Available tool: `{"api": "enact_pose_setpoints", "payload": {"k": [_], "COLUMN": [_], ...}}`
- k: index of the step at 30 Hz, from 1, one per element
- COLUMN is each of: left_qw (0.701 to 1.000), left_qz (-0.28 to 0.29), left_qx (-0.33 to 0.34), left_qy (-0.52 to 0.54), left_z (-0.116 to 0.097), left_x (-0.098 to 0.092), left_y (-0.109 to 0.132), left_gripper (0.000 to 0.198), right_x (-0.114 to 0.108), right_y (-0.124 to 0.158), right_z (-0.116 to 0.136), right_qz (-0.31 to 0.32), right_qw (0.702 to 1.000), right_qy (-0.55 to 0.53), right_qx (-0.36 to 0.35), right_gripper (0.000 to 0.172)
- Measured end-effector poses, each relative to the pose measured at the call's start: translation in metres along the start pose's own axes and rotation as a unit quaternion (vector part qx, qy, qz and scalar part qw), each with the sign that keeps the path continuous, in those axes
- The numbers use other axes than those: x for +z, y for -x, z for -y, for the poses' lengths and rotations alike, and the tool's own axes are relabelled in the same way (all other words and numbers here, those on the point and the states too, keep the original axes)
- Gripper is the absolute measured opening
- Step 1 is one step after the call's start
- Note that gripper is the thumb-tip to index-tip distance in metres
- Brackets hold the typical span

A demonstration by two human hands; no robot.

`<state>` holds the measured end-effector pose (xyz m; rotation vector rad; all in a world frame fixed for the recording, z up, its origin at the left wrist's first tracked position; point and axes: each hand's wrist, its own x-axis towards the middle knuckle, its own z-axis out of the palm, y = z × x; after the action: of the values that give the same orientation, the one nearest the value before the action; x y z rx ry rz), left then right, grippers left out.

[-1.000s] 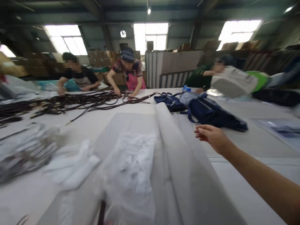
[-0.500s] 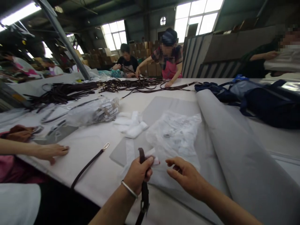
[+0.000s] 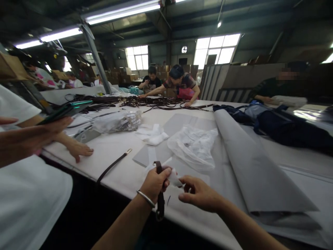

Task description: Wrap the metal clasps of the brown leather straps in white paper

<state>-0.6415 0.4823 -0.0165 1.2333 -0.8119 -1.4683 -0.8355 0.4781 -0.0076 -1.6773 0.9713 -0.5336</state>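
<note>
My left hand (image 3: 157,182) is closed around a dark brown leather strap (image 3: 160,205), with its folded end above my thumb and a metal buckle (image 3: 159,216) hanging below. A soft white strip (image 3: 173,176) sticks out from the same hand toward the right. Fingers of my right hand (image 3: 199,192) are curled at the strip's far end; the exact grip is partly hidden. Left of my hands, another brown strap (image 3: 113,166) with a metal clip (image 3: 128,151) lies over the table's edge.
A clear plastic bag (image 3: 194,147) and white strips (image 3: 153,134) lie ahead on grey sheets. To the right is a large folded grey sheet (image 3: 249,163). Co-workers' hands (image 3: 79,149) and a tablet (image 3: 66,110) are at left. Several brown straps (image 3: 156,101) pile up behind.
My right hand has come closer to my left, reaching the white strip's end. My view has tilted up and shifted left; a person with a tablet now shows at left.
</note>
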Motion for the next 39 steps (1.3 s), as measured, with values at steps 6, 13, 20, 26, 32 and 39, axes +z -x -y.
{"api": "enact_pose_setpoints", "payload": {"k": [6,13,20,26,32,39], "left_qw": [0.995,0.995,0.965,0.972,0.964,0.963], "left_qz": [-0.008,0.081,0.258,0.221,0.212,0.245], "left_qx": [0.032,0.045,0.045,0.055,0.026,-0.029], "left_qy": [-0.095,-0.045,-0.026,-0.063,-0.161,-0.11], "left_z": [0.013,0.015,0.014,0.027,0.026,0.038], "left_x": [0.011,-0.001,0.006,0.022,0.032,0.03], "left_y": [0.021,0.047,0.084,0.082,0.086,0.077], "left_gripper": [0.046,0.077,0.057,0.065,0.07,0.066], "right_x": [0.019,0.015,0.005,0.007,0.003,0.002], "right_y": [0.006,0.012,0.006,0.009,0.011,0.006], "right_z": [0.003,-0.029,-0.033,-0.025,-0.033,-0.039], "right_qz": [-0.066,-0.153,-0.237,-0.243,-0.232,-0.225], "right_qw": [0.998,0.922,0.793,0.783,0.784,0.799], "right_qy": [0.022,-0.339,-0.55,-0.556,-0.564,-0.553], "right_qx": [0.007,0.109,0.112,0.134,0.116,0.071], "right_gripper": [0.03,0.038,0.031,0.022,0.022,0.033]}}
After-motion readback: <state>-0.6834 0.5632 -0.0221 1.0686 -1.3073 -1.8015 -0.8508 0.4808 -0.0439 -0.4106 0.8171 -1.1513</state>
